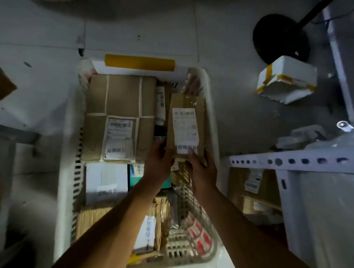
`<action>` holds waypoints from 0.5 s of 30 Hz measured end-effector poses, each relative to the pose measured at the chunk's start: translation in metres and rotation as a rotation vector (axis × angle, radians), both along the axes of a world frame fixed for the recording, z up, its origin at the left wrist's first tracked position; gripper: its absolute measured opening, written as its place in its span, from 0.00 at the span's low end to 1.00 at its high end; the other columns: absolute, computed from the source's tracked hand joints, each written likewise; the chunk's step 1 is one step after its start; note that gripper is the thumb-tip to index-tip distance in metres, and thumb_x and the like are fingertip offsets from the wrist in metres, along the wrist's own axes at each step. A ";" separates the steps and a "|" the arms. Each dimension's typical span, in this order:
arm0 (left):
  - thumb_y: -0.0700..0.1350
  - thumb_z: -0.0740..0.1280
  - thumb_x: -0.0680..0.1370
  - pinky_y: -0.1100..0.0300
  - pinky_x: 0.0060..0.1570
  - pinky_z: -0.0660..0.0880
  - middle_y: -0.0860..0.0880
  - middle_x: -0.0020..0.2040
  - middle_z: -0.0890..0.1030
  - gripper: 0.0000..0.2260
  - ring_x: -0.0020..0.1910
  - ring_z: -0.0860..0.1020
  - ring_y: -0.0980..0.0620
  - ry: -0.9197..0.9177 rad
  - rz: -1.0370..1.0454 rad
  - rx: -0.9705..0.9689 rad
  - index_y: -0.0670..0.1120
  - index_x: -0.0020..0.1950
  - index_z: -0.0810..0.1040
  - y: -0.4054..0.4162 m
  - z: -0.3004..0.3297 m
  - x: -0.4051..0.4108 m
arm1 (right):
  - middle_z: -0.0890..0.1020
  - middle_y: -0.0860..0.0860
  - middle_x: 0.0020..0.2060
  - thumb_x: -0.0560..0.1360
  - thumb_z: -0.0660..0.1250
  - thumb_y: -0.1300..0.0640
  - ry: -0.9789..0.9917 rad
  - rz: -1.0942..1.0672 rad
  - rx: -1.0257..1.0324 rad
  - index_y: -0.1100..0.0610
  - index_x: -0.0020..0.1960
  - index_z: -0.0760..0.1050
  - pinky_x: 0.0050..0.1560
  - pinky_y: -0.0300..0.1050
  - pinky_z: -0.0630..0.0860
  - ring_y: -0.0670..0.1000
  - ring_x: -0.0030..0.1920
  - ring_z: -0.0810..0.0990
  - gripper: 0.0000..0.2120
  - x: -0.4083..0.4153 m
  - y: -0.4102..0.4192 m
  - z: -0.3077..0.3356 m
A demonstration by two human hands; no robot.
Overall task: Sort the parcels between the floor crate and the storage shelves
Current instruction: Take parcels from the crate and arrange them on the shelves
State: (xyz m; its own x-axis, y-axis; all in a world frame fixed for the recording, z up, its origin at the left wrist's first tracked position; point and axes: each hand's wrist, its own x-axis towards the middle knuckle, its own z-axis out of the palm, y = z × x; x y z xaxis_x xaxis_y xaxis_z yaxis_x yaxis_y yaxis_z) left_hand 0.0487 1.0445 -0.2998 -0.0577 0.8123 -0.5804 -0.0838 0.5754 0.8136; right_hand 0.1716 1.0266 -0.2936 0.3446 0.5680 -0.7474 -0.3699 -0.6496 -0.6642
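A dim grey floor [242, 101] carries a white slatted plastic crate [209, 95] packed with parcels. Both arms reach down: the left hand [158, 163] and right hand [202, 171] grip the near end of a flat brown labelled cardboard parcel [185, 121], over the crate's right side.
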 end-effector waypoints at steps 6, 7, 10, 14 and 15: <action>0.54 0.67 0.82 0.52 0.52 0.83 0.52 0.55 0.86 0.14 0.50 0.85 0.55 0.223 -0.116 0.035 0.52 0.65 0.81 0.037 -0.030 0.007 | 0.88 0.52 0.45 0.72 0.76 0.41 0.042 -0.060 -0.234 0.54 0.57 0.82 0.51 0.56 0.84 0.55 0.46 0.88 0.21 0.001 0.044 -0.040; 0.54 0.66 0.82 0.58 0.49 0.83 0.53 0.54 0.86 0.13 0.47 0.85 0.56 0.258 -0.147 0.042 0.53 0.65 0.81 0.042 -0.034 0.007 | 0.88 0.53 0.45 0.72 0.76 0.42 0.060 -0.085 -0.236 0.55 0.58 0.81 0.49 0.56 0.84 0.55 0.46 0.88 0.22 0.002 0.048 -0.045; 0.53 0.65 0.83 0.70 0.43 0.79 0.57 0.48 0.85 0.11 0.41 0.82 0.64 0.328 -0.177 0.031 0.55 0.63 0.82 0.051 -0.046 0.006 | 0.87 0.56 0.49 0.72 0.77 0.46 0.102 -0.139 -0.219 0.57 0.63 0.78 0.40 0.52 0.84 0.55 0.44 0.88 0.25 0.001 0.057 -0.054; 0.51 0.67 0.82 0.72 0.39 0.74 0.59 0.46 0.82 0.08 0.40 0.80 0.62 0.503 -0.211 0.016 0.52 0.56 0.84 0.070 -0.060 0.011 | 0.86 0.57 0.56 0.76 0.72 0.43 0.130 -0.099 -0.169 0.56 0.66 0.78 0.50 0.56 0.84 0.57 0.51 0.87 0.23 -0.003 0.070 -0.073; 0.50 0.69 0.81 0.68 0.38 0.75 0.59 0.44 0.82 0.05 0.40 0.80 0.60 0.538 -0.187 -0.026 0.52 0.51 0.84 0.078 -0.066 0.013 | 0.84 0.57 0.58 0.78 0.70 0.42 0.151 -0.083 -0.166 0.56 0.67 0.77 0.57 0.60 0.82 0.59 0.55 0.85 0.24 -0.004 0.075 -0.078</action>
State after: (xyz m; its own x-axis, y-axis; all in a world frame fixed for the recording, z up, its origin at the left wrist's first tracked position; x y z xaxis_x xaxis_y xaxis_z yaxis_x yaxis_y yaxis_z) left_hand 0.0617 1.1222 -0.3653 -0.2071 0.8232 -0.5287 0.4443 0.5606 0.6988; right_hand 0.1677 1.1015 -0.3715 0.2620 0.4076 -0.8748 -0.5137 -0.7085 -0.4840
